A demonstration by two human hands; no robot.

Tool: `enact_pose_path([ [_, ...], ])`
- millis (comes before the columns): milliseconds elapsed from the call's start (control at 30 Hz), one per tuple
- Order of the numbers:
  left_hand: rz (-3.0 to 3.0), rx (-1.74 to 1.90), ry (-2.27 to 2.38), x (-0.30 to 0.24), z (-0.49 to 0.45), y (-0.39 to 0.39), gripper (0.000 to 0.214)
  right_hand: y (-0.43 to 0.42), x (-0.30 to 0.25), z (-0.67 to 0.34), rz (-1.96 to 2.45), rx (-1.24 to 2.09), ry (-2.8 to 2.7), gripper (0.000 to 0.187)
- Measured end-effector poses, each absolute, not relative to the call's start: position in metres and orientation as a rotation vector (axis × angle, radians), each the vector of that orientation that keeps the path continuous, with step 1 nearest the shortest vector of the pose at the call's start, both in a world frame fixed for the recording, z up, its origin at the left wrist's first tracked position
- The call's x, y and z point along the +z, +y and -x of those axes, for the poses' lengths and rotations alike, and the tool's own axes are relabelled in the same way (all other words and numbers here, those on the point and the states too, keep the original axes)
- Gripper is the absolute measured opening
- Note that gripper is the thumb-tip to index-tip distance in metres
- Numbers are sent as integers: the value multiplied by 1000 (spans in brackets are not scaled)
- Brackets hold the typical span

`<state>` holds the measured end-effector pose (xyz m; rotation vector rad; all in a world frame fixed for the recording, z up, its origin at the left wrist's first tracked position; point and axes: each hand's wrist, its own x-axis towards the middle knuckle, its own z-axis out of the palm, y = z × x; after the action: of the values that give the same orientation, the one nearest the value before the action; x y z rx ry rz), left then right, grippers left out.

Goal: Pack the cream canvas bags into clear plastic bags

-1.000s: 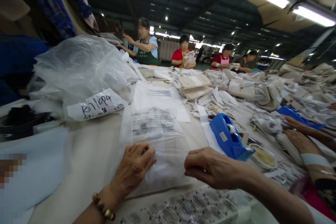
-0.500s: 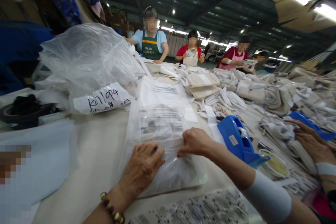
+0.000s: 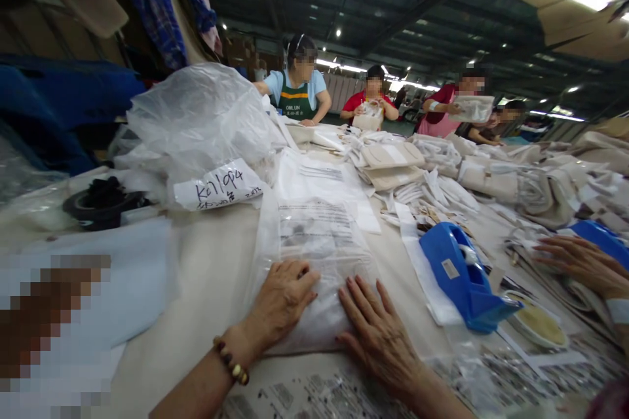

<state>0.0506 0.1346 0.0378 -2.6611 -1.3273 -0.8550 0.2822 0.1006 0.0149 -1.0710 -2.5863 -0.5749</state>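
A clear plastic bag (image 3: 314, 330) with a folded white or pale item inside lies flat on the table before me. Printed text shows on its upper part. My left hand (image 3: 280, 294), with a beaded bracelet at the wrist, rests on the bag's left half, fingers bent and thumb apart. Spread flat on the lower right of the bag is my right hand (image 3: 376, 321), holding nothing. Just beyond, more printed clear bags (image 3: 312, 173) are stacked.
A blue tape dispenser (image 3: 449, 268) stands to the right, near a round dish (image 3: 538, 321). A co-worker's hand (image 3: 580, 262) is at the far right. Large plastic bundle (image 3: 196, 118) and black tape roll (image 3: 98, 209) sit left. Beige fabric goods (image 3: 491, 177) pile up behind; several people work beyond.
My right hand has let go of its pinch on the bag's right side and now lies flat and lower. My left hand stays on the bag. The view has shifted slightly left.
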Motion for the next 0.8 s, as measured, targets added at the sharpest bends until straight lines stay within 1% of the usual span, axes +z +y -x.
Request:
enact_pose_path([
  [67,2639,-860,-1319,48,-38,130,19,102,7,-283,1096,-620,-2586,60],
  [133,2494,-944,-1415,52,-22,119,25,105,6,-285,1098,-634,-2571,59],
  [300,2120,-1366,-2067,27,4,94,35,106,7,-286,1081,-619,-2540,58],
  [367,2071,-1495,-2205,15,4,92,38,105,7,-286,1088,-608,-2532,57],
  [467,2004,-1575,-2216,7,-1,95,42,105,6,-286,1084,-603,-2529,58],
  [600,1915,-1616,-2194,9,-7,98,40,106,5,-285,1092,-560,-2508,58],
  [700,1898,-1610,-2178,11,-10,100,38,105,7,-283,1107,-473,-2500,58],
  [800,1916,-1625,-2157,8,-8,101,41,101,15,-284,1106,-316,-2524,56],
])
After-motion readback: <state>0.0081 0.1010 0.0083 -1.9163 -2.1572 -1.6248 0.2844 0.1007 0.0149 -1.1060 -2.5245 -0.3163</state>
